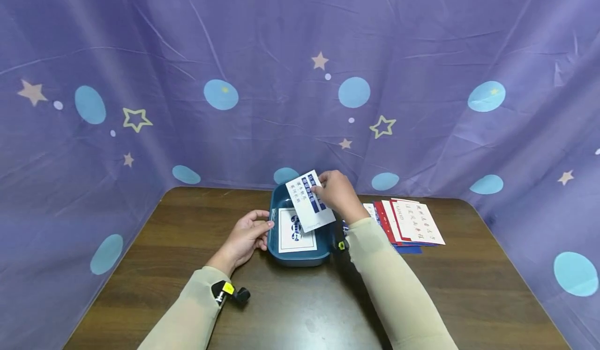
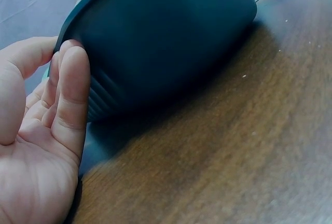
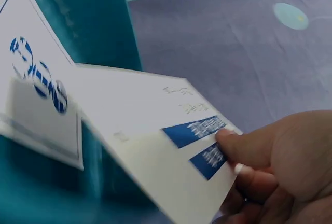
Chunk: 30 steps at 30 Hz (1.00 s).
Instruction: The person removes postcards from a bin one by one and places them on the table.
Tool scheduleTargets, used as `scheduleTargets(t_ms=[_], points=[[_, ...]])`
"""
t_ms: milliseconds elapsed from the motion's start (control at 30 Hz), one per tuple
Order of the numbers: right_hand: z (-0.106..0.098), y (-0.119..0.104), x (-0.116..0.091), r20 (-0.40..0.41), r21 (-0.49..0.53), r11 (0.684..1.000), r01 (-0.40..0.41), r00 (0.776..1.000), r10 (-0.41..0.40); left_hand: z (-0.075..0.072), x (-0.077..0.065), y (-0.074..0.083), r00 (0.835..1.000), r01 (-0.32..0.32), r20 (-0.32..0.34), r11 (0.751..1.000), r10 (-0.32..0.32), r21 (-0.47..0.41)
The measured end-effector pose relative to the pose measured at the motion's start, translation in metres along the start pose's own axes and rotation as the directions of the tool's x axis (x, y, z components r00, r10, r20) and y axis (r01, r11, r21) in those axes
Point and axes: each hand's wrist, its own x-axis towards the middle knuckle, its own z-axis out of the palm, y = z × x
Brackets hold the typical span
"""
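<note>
A dark teal plastic box [image 1: 300, 260] stands on the table in the head view. My left hand [image 1: 245, 236] pinches its left rim, the thumb at the rim and the fingers against the outer wall [image 2: 171, 42]. My right hand [image 1: 340, 194] pinches a white card [image 1: 311, 219] by its edge, thumb on the printed face, and holds it tilted over the box. Blue blocks with white characters and handwritten lines mark this card. Inside the box lies another white card [image 1: 285, 241] with a thin border and round blue emblems, partly covered by the held card in the head view.
To the right of the box, several white, red and blue cards [image 1: 419, 222] lie in an overlapping pile, partly behind my right forearm. The brown wooden table [image 1: 187, 235] meets a purple patterned curtain [image 1: 281, 37] at the back and sides.
</note>
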Motion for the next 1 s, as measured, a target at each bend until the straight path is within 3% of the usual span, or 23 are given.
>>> scheduleTargets(t_ms=[200,533,767,1000], points=[[-0.029,0.033,-0.010,-0.102,0.020,0.995,0.101,0.990,-0.098,0.000,-0.002,0.000,1.000,0.018,-0.001,1.000,-0.018,-0.003],[-0.090,0.067,-0.019,-0.119,0.042,0.990,0.134,0.985,-0.128,0.000,-0.002,0.000,1.000,0.027,-0.010,1.000,-0.027,0.011],[-0.134,0.105,-0.024,-0.151,-0.050,0.999,-0.014,0.989,0.006,-0.002,0.001,0.003,1.000,0.004,-0.007,1.000,-0.004,0.020],[-0.163,0.157,-0.034,-0.140,-0.080,0.978,-0.193,0.974,0.181,-0.001,0.000,0.002,1.000,0.017,-0.002,1.000,-0.017,0.003]])
